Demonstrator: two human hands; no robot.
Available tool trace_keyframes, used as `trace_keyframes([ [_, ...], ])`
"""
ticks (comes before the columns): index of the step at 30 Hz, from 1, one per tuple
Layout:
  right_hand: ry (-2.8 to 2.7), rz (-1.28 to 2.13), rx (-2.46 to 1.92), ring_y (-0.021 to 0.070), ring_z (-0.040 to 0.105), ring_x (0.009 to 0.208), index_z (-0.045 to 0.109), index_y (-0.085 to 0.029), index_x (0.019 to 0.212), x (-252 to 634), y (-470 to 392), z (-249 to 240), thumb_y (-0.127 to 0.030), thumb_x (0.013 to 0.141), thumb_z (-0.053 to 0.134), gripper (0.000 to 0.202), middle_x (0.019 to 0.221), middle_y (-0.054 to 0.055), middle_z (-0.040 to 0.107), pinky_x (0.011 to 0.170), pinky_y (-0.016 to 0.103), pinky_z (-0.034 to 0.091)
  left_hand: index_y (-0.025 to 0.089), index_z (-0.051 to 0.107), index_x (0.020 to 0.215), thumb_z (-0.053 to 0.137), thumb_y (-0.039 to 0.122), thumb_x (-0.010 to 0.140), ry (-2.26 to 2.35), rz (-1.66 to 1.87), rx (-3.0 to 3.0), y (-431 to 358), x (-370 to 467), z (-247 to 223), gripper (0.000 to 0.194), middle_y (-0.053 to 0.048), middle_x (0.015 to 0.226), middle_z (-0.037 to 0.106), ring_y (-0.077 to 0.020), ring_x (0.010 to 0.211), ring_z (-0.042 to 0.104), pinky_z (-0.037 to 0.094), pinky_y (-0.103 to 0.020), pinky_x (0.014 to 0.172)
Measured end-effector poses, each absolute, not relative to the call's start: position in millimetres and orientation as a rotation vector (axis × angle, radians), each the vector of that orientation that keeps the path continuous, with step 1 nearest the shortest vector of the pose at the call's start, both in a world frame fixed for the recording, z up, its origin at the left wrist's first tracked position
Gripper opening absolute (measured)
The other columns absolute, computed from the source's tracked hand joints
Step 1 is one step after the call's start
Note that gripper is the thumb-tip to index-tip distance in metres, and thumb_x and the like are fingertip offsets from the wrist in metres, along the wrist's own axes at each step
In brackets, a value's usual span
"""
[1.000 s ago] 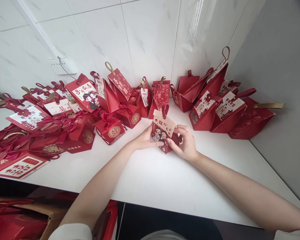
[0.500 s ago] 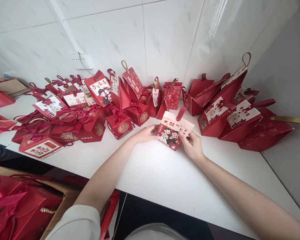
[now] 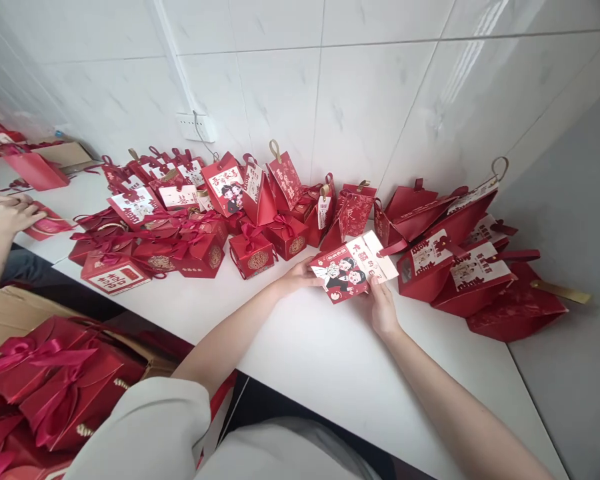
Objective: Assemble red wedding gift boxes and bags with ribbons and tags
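Between my two hands is a small red gift box (image 3: 341, 275) with a cartoon couple printed on its face. Its cream top flap carries red lettering, and a red ribbon loop sticks out to the right. My left hand (image 3: 300, 277) grips the box's left side, the fingertips partly hidden behind it. At the lower right corner, my right hand (image 3: 381, 307) pinches the box near the flap, thumb in front. The printed face is tilted up toward me, above the white table (image 3: 300, 353). A ribboned red box (image 3: 251, 253) stands just beyond my left hand.
Many red gift boxes line the tiled wall, including a group (image 3: 470, 267) at the right. A carton (image 3: 10, 307) of ribboned red boxes sits at lower left. Another person's hands (image 3: 13, 212) rest by a red box at far left. A socket strip (image 3: 196, 127) is on the wall.
The held box has been tipped back and turned, so its printed face shows larger and its ribbon points right. The view has shifted left, showing more of the other person's hands and the carton.
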State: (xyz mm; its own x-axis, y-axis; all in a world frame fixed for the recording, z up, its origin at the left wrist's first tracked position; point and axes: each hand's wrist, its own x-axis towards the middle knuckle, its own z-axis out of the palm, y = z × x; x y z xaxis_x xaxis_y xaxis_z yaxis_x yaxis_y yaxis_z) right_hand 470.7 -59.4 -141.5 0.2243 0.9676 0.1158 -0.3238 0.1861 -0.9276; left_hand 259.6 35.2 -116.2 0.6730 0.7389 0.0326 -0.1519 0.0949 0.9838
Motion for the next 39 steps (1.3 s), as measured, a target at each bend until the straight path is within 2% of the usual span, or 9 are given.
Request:
trace_keyframes([
  [4, -1.037, 1.137, -1.023, 0.0273, 0.061, 0.11, 0.059, -0.026, 0.124, 477, -61, -150, -0.054, 0.088, 0.058, 0.046, 0.131, 0.008, 0.061, 0.079, 0.035, 0.055, 0.02, 0.052, 0.133, 0.087, 0.028, 0.058, 0.605, 0.797, 1.267, 30, 252, -99, 0.083, -0.014, 0.133, 0.059, -0.0326, 0.124, 0.055, 0.041, -0.05, 0.105],
  [9, -1.281, 1.208, -1.085, 0.0214, 0.065, 0.084, 0.065, -0.024, 0.107, 481, -65, -154, -0.05, 0.09, 0.056, 0.032, 0.096, 0.006, 0.07, 0.078, 0.034, 0.05, 0.02, 0.054, 0.128, 0.087, 0.025, 0.058, 0.605, 0.954, 1.31, 18, 217, -48, 0.077, -0.014, 0.129, 0.062, -0.0314, 0.116, 0.06, 0.047, -0.049, 0.099],
  [15, -1.345, 1.227, -1.187, 0.0213, 0.062, 0.085, 0.069, -0.023, 0.092, 483, -69, -154, -0.049, 0.088, 0.06, 0.028, 0.086, 0.005, 0.069, 0.086, 0.035, 0.048, 0.021, 0.063, 0.107, 0.086, 0.043, 0.057, 0.745, 1.488, 1.465, -11, 130, 41, 0.059, -0.007, 0.107, 0.069, -0.0269, 0.104, 0.066, 0.052, -0.043, 0.092],
  [18, -1.348, 1.228, -1.213, 0.0224, 0.061, 0.085, 0.069, -0.023, 0.09, 486, -70, -155, -0.05, 0.087, 0.061, 0.028, 0.083, 0.005, 0.069, 0.088, 0.037, 0.047, 0.022, 0.06, 0.108, 0.086, 0.037, 0.059, 0.885, 1.832, 1.523, -36, 78, 83, 0.057, -0.002, 0.106, 0.067, -0.0204, 0.099, 0.065, 0.054, -0.04, 0.089],
  [21, -1.326, 1.232, -1.241, 0.0232, 0.062, 0.085, 0.07, -0.023, 0.089, 489, -72, -158, -0.05, 0.085, 0.064, 0.028, 0.085, 0.005, 0.07, 0.088, 0.039, 0.048, 0.02, 0.058, 0.109, 0.086, 0.042, 0.057, 1.125, 2.045, 1.458, -66, 24, 116, 0.063, -0.001, 0.108, 0.066, -0.0188, 0.093, 0.065, 0.052, -0.047, 0.094],
  [24, -1.316, 1.227, -1.283, 0.0244, 0.064, 0.087, 0.071, -0.024, 0.089, 491, -74, -161, -0.051, 0.082, 0.066, 0.028, 0.089, 0.006, 0.071, 0.09, 0.04, 0.049, 0.016, 0.055, 0.119, 0.069, 0.058, 0.07, 1.453, 1.979, 1.325, -102, -26, 140, 0.066, 0.0, 0.116, 0.066, -0.0225, 0.101, 0.064, 0.045, -0.055, 0.1],
  [27, -1.336, 1.215, -1.332, 0.0265, 0.065, 0.089, 0.071, -0.024, 0.088, 493, -75, -162, -0.054, 0.08, 0.066, 0.031, 0.09, 0.007, 0.072, 0.09, 0.042, 0.05, 0.016, 0.051, 0.131, 0.054, 0.055, 0.082, 1.67, 1.914, 1.25, -137, -61, 156, 0.062, 0.003, 0.122, 0.064, -0.0228, 0.111, 0.06, 0.038, -0.056, 0.104],
  [31, -1.355, 1.211, -1.391, 0.0279, 0.066, 0.091, 0.071, -0.025, 0.088, 494, -75, -163, -0.056, 0.078, 0.067, 0.033, 0.093, 0.007, 0.073, 0.094, 0.044, 0.05, 0.017, 0.048, 0.135, 0.057, 0.055, 0.083, 1.581, 1.989, 1.299, -153, -79, 160, 0.066, 0.002, 0.131, 0.06, -0.0222, 0.115, 0.058, 0.037, -0.053, 0.108],
  [39, -1.319, 1.202, -1.467, 0.0337, 0.066, 0.093, 0.071, -0.027, 0.087, 499, -80, -161, -0.057, 0.074, 0.068, 0.033, 0.096, 0.009, 0.073, 0.101, 0.054, 0.046, 0.005, 0.047, 0.125, 0.043, 0.057, 0.093, 1.385, 1.934, 1.068, -89, -29, 137, 0.062, -0.011, 0.112, 0.062, -0.0293, 0.114, 0.061, 0.04, -0.059, 0.102],
])
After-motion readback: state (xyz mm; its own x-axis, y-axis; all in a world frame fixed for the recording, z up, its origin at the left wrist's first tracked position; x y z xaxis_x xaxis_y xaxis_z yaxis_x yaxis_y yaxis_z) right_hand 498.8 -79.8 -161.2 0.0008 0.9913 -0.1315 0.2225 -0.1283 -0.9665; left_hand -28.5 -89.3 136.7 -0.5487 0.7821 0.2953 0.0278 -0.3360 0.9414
